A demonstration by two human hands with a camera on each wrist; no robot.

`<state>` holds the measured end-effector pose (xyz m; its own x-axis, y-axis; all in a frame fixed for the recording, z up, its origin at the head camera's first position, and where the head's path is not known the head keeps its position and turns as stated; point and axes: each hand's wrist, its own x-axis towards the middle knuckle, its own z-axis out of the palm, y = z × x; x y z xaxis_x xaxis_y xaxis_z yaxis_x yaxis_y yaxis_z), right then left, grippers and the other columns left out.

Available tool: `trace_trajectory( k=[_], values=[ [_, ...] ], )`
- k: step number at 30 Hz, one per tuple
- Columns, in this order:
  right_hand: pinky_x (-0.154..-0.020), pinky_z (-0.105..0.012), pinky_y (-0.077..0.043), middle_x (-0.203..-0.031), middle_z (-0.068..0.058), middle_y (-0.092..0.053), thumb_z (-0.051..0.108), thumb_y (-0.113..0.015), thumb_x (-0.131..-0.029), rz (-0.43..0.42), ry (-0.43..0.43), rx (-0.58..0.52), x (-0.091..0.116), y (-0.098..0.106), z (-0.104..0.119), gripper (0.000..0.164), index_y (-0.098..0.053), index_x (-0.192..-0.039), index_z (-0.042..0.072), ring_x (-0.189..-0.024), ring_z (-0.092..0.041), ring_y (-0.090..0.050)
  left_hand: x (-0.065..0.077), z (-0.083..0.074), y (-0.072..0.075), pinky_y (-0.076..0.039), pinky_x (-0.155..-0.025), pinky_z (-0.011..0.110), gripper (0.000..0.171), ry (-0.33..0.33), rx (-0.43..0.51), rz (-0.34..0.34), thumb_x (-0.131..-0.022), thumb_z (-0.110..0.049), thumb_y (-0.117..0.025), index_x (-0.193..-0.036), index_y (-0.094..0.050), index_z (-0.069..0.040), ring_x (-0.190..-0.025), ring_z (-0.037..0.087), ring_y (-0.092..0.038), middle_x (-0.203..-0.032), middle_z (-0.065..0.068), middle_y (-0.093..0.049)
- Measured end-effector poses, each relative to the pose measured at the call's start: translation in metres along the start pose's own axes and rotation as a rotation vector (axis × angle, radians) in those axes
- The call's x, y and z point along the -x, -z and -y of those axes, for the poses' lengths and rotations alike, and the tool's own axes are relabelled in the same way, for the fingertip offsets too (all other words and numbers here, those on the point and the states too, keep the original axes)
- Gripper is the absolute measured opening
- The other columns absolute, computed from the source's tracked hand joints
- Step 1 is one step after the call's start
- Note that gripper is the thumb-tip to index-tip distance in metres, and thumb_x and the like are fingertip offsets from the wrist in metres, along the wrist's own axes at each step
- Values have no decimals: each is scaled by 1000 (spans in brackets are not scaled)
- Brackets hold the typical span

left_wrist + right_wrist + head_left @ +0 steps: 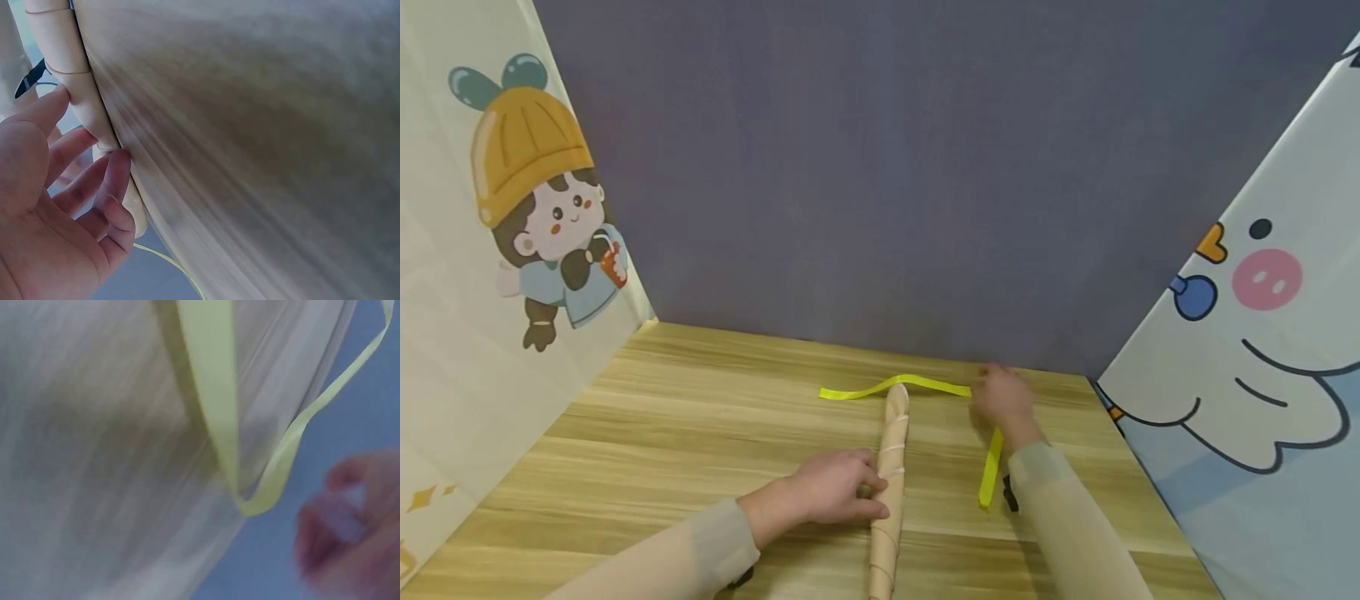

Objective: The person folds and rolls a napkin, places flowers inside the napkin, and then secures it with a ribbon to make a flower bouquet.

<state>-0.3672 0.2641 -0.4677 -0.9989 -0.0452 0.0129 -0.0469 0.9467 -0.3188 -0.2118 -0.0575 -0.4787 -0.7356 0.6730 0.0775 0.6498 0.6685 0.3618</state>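
Note:
A long tan rod (891, 500) with spiral seams and thin white bands near its rounded far end lies lengthwise on the table. My left hand (831, 487) is at its left side, the fingertips (122, 156) touching it along that side, thumb (59, 97) spread apart from the other fingers. A bright yellow ribbon (857, 393) runs behind the rod's far end, bends at the right and comes back toward me. Blurred, my right hand (1006, 404) is over that bend with fingers loosely curled. In the right wrist view the bent ribbon (215, 381) shows apart from the fingers.
The wood-grain table (700, 433) ends at a dark grey-blue panel (880, 192) right behind the ribbon. Side panels with cartoon prints, a figure in a yellow hat (557, 192) on the left and a white character (1270, 350) on the right, close in both sides.

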Motion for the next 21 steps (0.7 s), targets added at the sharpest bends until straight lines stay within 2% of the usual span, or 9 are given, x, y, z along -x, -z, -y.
trace_trajectory(
  k=[2, 4, 5, 7, 10, 15, 19, 21],
  values=[
    [-116, -66, -47, -152, -24, -62, 21, -59, -109, 23, 216, -18, 0, -5, 13, 49, -57, -156, 6, -143, -49, -55, 0, 0, 1, -43, -63, 18, 41, -4, -11, -5, -96, -50, -82, -123, -85, -19, -78, -2, -51, -104, -7, -68],
    [-125, -69, -37, -164, -23, -53, 16, -60, -109, 110, 388, -70, 3, -10, 26, 57, -49, -164, 10, -154, -50, -44, 0, 0, 1, -44, -64, 18, 41, -9, -18, -9, -96, -50, -82, -123, -85, -19, -79, -2, -52, -104, -7, -69],
    [-127, -70, -33, -168, -22, -49, 15, -60, -109, 157, 446, -89, 5, -12, 31, 60, -47, -167, 12, -157, -51, -40, 0, 0, 2, -44, -64, 18, 41, -11, -22, -8, -96, -50, -82, -123, -85, -20, -79, -2, -52, -105, -7, -69],
    [-129, -68, -31, -172, -19, -45, 16, -60, -109, 235, 501, -102, 9, -16, 37, 62, -44, -169, 16, -160, -48, -38, 0, 0, 2, -45, -65, 18, 41, -19, -22, -7, -96, -50, -82, -123, -85, -20, -81, -2, -54, -105, -7, -70],
    [-130, -64, -32, -173, -17, -44, 19, -57, -110, 311, 501, -100, 12, -22, 42, 61, -44, -169, 16, -161, -45, -39, 0, -1, 1, -46, -65, 18, 41, -24, -15, -3, -97, -50, -81, -124, -85, -20, -81, -2, -54, -106, -7, -70],
    [-131, -64, -29, -178, -16, -35, 32, -41, -115, 391, 406, -41, 12, -25, 45, 56, -44, -170, 19, -165, -43, -32, 0, -1, 2, -46, -65, 18, 40, -20, -2, 0, -97, -50, -81, -123, -85, -19, -80, -2, -54, -105, -7, -70],
    [-133, -64, -24, -182, -15, -27, 37, -33, -118, 439, 355, -42, 10, -23, 49, 56, -41, -171, 21, -168, -41, -25, -1, 0, 2, -44, -64, 18, 40, -11, 1, 7, -97, -50, -82, -123, -85, -20, -79, -2, -52, -103, -8, -68],
    [-134, -63, -23, -182, -15, -26, 36, -32, -118, 438, 366, -49, 9, -23, 50, 57, -40, -171, 19, -168, -42, -24, 0, 0, 2, -43, -63, 18, 40, -7, -4, 10, -97, -51, -82, -123, -85, -20, -77, -2, -50, -102, -8, -67]
  ],
)
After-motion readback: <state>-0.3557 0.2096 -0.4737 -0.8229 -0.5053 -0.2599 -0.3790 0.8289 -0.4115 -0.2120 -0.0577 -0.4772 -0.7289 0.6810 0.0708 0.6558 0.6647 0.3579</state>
